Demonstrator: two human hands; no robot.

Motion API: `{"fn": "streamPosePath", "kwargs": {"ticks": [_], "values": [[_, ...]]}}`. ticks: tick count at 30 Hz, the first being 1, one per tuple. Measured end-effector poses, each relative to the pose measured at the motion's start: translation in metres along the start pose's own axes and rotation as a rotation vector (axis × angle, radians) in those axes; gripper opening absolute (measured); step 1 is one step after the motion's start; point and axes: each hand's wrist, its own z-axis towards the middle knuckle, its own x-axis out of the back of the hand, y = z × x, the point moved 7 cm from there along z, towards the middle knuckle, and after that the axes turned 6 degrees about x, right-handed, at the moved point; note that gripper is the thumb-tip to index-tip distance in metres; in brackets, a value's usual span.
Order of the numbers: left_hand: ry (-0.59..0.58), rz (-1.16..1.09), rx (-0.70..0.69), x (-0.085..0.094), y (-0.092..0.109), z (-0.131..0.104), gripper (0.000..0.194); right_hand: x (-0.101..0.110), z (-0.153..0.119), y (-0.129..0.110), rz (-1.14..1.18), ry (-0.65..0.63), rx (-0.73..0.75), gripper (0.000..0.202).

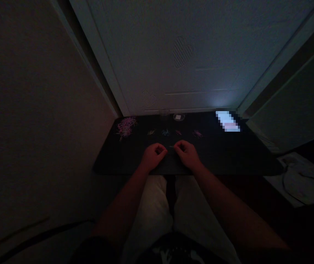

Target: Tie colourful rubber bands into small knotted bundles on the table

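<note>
My right hand (pixel 187 156) is closed in a pinch above the dark table (pixel 222 157). Out of its fingertips, towards the left, pokes a thin pale strip (pixel 171 146). Facing it across a small gap, my left hand (pixel 153 157) is also pinched shut; whatever its fingertips hold, if anything, is too small and dark to make out. Just beyond the hands lie small groups of thin pieces: a yellowish group (pixel 151 132), a blue group (pixel 165 132), a pink group (pixel 178 132) and a purplish-pink group (pixel 198 134).
A larger tangled heap of pink and purple pieces (pixel 126 127) lies at the table's back left. Along the back edge stand a clear container (pixel 164 114) and a small round dish (pixel 183 117) with something white in it. A glowing, pixelated rectangle (pixel 228 121) lights the back right.
</note>
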Motion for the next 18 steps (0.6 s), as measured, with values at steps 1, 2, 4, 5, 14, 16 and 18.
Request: {"fn": "streamPosePath", "kwargs": {"ticks": [1, 2, 4, 5, 14, 16, 18], "values": [[0.008, -0.002, 0.006, 0.0004, 0.0001, -0.0002, 0.016, -0.0004, -0.0001, -0.0001, 0.002, -0.001, 0.001, 0.013], [0.014, -0.004, 0.009, 0.0007, 0.0003, -0.0005, 0.017, -0.001, -0.0003, -0.0003, 0.003, -0.003, 0.004, 0.013], [0.017, -0.005, 0.005, 0.0006, 0.0011, -0.0012, 0.022, -0.0028, -0.0008, -0.0008, 0.007, -0.013, 0.008, 0.013], [0.016, -0.005, 0.0, 0.0004, 0.0017, -0.0015, 0.025, -0.004, -0.001, -0.001, 0.009, -0.023, 0.009, 0.013], [0.012, 0.03, -0.035, -0.0007, 0.0042, -0.002, 0.024, -0.0087, -0.0027, -0.0056, -0.033, -0.08, 0.023, 0.013], [0.009, 0.035, -0.034, -0.0013, 0.0039, -0.0019, 0.022, -0.0089, -0.0032, -0.0068, -0.041, -0.086, 0.022, 0.013], [0.005, 0.037, -0.032, -0.002, 0.0033, -0.0016, 0.021, -0.0086, -0.0035, -0.0078, -0.05, -0.085, 0.024, 0.013]]}}
